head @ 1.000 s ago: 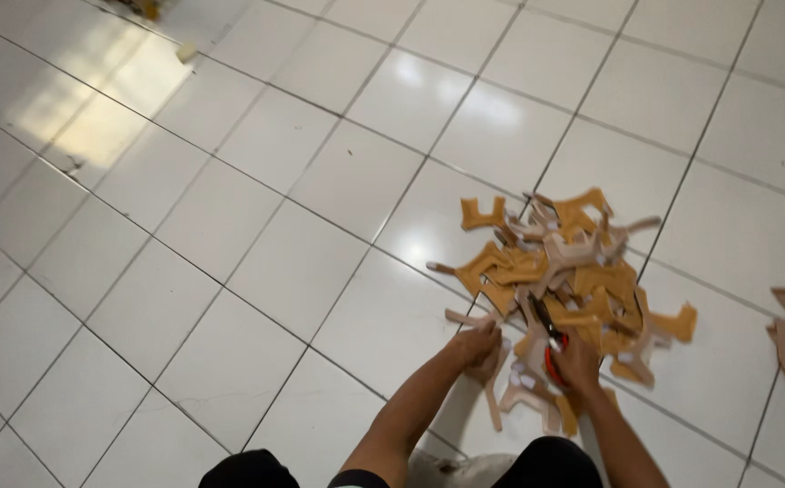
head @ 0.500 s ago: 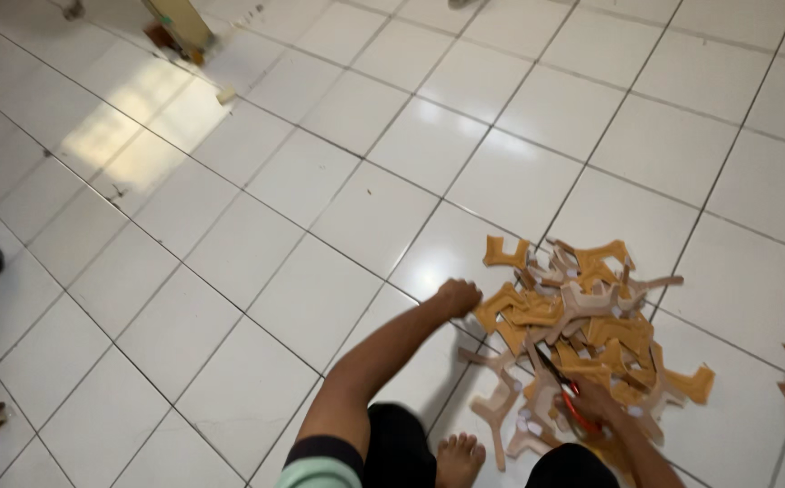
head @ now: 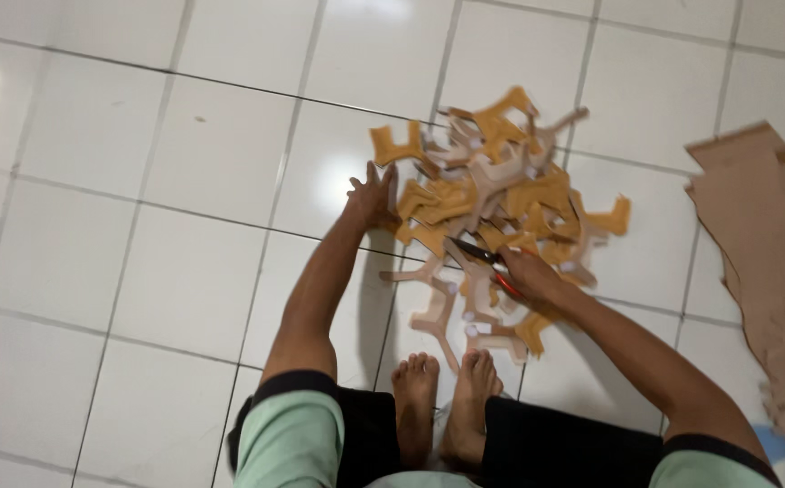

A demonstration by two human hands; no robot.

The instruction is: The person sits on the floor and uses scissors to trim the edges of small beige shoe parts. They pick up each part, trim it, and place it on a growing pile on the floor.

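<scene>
Cardboard sheets (head: 763, 244) cut off at right. Right hand (head: 526, 274) grips scissors (head: 483, 258); left hand (head: 374, 197), fingers spread, now at cutout pile (head: 492, 199) edge, farther forward.

Left of the left hand (head: 373, 197), bare white floor tiles (head: 185, 181) lay open. To its right, the heap of cut-out pieces (head: 492, 194) blocked the way up to the right hand (head: 528, 274) gripping scissors (head: 483, 258). Beyond that hand a narrow strip of tile separated the heap from stacked cardboard sheets (head: 763, 235)
</scene>
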